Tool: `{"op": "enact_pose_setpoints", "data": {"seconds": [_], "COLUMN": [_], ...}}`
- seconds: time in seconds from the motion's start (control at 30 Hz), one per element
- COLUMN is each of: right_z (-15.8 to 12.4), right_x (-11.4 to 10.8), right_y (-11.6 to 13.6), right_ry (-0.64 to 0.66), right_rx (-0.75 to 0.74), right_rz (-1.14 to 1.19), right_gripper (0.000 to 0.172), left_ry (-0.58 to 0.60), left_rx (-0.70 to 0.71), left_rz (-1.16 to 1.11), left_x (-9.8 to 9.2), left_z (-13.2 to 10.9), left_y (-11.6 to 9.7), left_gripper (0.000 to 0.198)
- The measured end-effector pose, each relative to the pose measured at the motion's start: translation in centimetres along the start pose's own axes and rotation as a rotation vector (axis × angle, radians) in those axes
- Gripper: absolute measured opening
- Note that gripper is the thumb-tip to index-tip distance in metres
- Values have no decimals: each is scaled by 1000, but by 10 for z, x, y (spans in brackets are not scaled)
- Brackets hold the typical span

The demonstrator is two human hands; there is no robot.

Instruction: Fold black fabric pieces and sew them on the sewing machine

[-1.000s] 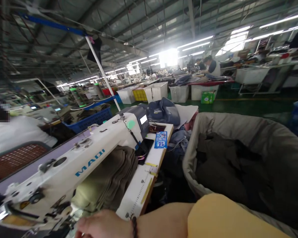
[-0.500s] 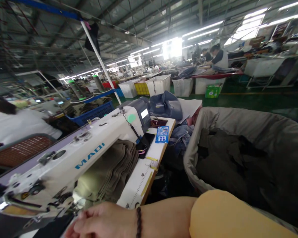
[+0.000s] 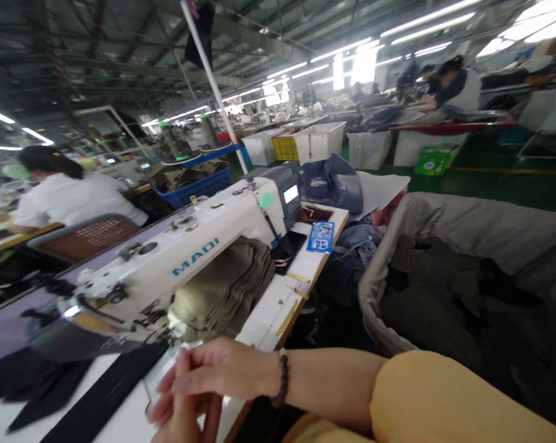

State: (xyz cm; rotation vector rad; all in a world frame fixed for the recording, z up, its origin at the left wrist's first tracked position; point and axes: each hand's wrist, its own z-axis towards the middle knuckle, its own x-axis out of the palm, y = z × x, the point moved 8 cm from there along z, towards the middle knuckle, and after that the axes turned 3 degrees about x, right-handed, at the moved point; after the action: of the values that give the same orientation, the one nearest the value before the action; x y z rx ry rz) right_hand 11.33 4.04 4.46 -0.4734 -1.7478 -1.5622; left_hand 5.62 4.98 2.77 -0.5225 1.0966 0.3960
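Hands (image 3: 234, 368) together right of the flat black fabric strip (image 3: 106, 394), any hold impossible to tell; wise keeping fingers clear of that long white sewing machine (image 3: 189, 252)!

Sewing machine (image 3: 208, 240) on table (image 3: 267, 312), bin (image 3: 478, 209) right (cloth (image 3: 437, 289) inside, apparently)

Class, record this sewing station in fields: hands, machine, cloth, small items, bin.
Hands: right hand and left hand together, fingers overlapping; any held item unclear
Machine: white sewing machine marked MAQI
Cloth: olive stack under the machine's arm; black cloth at lower left
Small items: blue packet and black phone on white tabletop
Bin: grey bin right of the tabletop, dark cloth inside
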Motion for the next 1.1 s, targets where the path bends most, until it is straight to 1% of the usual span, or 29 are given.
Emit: {"op": "enact_pose_setpoints", "data": {"seconds": [0.03, 0.07, 0.1, 0.13, 0.27, 0.37, 0.43, 0.5, 0.6, 0.67, 0.8, 0.97, 1.03, 1.1], "right_z": [-4, -7, -10, -12, -14, -13, -11, -9, -6, -4, -2, -2, -2, -2], "right_x": [0, -1, -2, -2, 1, 2, 0, -4, -9, -12, -13, -7, -7, -9], "right_y": [1, 1, 2, 2, -1, -4, -7, -10, -16, -21, -26, -26, -28, -26], "right_ry": [-19, -54, -85, -99, -90, -69, -81, -110, -144, -160, -164, -90, -81, -98], "right_rx": [4, -3, -13, -27, -72, -69, -53, -52, -59, -63, -45, 19, 43, 18], "right_rz": [-23, -37, -40, -46, -73, -136, -164, -187, -199, -176, -158, -118, -63, -39], "right_gripper": [51, 47, 44, 41, 32, 27, 28, 31, 35, 34, 34, 38, 35, 28], "left_ry": [3, 30, 22, 44, 61, 165, 260, 327, 352, 363, 394, 379, 353, 328], "left_rx": [8, 35, 48, 44, -46, -113, -167, -199, -222, -232, -260, -273, -263, -246], "left_rz": [-9, -21, -25, -22, 69, 125, 158, 212, 297, 304, 242, 10, -64, -115], "left_x": [-2, -2, -5, -6, -13, -11, -7, -4, -1, 1, 6, 8, 7, 6], "left_z": [-2, -4, -5, -6, -7, -9, -12, -13, -14, -15, -18, -23, -25, -26], "left_y": [-3, -9, -13, -17, -23, -23, -20, -19, -18, -18, -15, -11, -11, -13], "left_gripper": [70, 70, 70, 69, 73, 73, 70, 67, 62, 61, 65, 75, 75, 74]}}
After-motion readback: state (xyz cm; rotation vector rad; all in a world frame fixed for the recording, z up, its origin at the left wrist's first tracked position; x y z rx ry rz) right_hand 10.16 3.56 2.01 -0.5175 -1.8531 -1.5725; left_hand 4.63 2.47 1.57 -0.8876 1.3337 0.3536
